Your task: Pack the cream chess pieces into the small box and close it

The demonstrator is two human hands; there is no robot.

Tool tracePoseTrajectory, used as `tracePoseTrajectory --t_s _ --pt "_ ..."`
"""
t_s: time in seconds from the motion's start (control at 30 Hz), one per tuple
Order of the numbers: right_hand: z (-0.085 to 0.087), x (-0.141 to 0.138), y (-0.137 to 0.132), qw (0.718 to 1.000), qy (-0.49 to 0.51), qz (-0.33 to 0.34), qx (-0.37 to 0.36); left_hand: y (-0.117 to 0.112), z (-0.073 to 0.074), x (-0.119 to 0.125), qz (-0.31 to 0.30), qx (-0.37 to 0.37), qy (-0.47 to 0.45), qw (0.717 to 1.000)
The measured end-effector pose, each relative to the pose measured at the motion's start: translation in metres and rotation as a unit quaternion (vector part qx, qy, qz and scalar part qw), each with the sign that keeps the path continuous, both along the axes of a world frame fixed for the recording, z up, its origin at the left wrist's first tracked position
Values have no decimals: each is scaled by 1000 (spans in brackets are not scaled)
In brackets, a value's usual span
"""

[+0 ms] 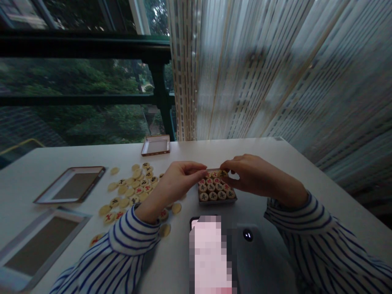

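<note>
A small open box [218, 201] holds rows of round Chinese chess pieces [212, 196] with red and black characters facing up. My left hand [185, 177] is at the box's far left corner, thumb and fingers drawn together; what lies between the tips is hidden. On the far right corner, my right hand [255, 173] has its thumb and bent fingers around a black-marked Chinese chess piece [223, 174] in the back row. Many loose Chinese chess pieces [129, 192] are scattered left of the box, some face up, some blank side up, partly behind my left forearm.
Shallow trays or lids stand on the white table [251, 157]: one small tray [156, 145] at the back, a brown-rimmed tray [72, 183] and a larger pale tray [43, 245] at left. A phone [208, 253] with blurred screen and a grey device [260, 253] lie in front.
</note>
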State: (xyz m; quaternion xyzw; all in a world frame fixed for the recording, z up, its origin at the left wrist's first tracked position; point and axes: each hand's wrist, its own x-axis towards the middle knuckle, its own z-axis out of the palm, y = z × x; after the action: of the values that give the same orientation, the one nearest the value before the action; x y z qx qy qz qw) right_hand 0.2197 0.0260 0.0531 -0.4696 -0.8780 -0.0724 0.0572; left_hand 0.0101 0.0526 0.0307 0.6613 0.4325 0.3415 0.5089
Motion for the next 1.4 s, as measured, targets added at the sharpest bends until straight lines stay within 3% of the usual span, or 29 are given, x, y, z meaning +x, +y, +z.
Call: tracePoseTrajectory --t_s 0.5,1.4 --pt "-15 15 16 984 -46 -25 -169 4 -2 -4 -25 92 119 988" --pt "-30 18 30 971 -78 -36 -222 6 -6 -6 -36 151 159 975"
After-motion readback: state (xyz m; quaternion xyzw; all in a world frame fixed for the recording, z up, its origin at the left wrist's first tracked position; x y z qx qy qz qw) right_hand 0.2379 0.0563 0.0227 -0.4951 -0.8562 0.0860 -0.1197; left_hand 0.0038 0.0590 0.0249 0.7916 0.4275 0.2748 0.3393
